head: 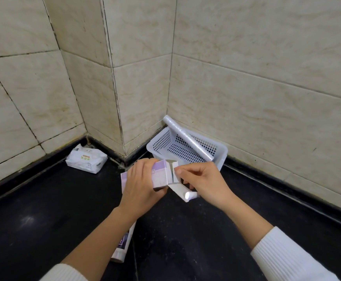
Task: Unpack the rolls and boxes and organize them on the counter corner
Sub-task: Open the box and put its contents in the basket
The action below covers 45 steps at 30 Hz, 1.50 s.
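My left hand [140, 184] grips a long purple and white box [161, 175] around its upper part, held above the black counter [43, 209]. The box's end is open, its flaps folded out. My right hand [203, 181] pinches one end flap with thumb and finger; a white flap or roll end [186, 194] sticks out under that hand. A white roll [187, 138] leans diagonally across a white perforated basket [155, 146] standing in the counter corner.
A white soft pack with a green and orange label [86, 159] lies by the left wall. A purple and white tube-like package [122, 248] lies on the counter under my left forearm. Tiled walls enclose the corner.
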Available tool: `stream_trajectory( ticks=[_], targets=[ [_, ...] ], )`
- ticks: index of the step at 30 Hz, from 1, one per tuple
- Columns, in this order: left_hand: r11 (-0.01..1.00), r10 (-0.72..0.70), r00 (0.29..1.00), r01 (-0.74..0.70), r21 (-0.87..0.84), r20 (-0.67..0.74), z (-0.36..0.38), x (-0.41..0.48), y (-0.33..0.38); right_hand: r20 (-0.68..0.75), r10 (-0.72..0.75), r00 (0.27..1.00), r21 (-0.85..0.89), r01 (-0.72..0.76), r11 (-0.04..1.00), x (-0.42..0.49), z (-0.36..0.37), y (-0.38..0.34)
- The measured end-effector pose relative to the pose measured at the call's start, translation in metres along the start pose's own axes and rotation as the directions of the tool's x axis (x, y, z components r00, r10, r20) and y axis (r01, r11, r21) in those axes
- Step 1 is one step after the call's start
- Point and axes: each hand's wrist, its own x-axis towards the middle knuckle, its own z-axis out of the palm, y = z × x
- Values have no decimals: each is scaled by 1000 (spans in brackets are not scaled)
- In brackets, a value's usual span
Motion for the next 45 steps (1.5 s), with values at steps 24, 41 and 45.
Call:
stream_trajectory(
  ticks=[24, 41, 45],
  targets=[
    [940, 28, 915, 113, -321, 403, -13, 15, -1, 224, -270, 936, -370, 338, 865, 15, -22, -27],
    [969, 168, 956, -205, 137, 242, -9, 30, 10, -135, 14, 991, -249, -48, 967, 18, -3, -13],
    [959, 163, 952, -215, 185, 260, -11, 31, 9, -93, 35, 995, -259, -58, 964, 16, -5, -20]
  ],
)
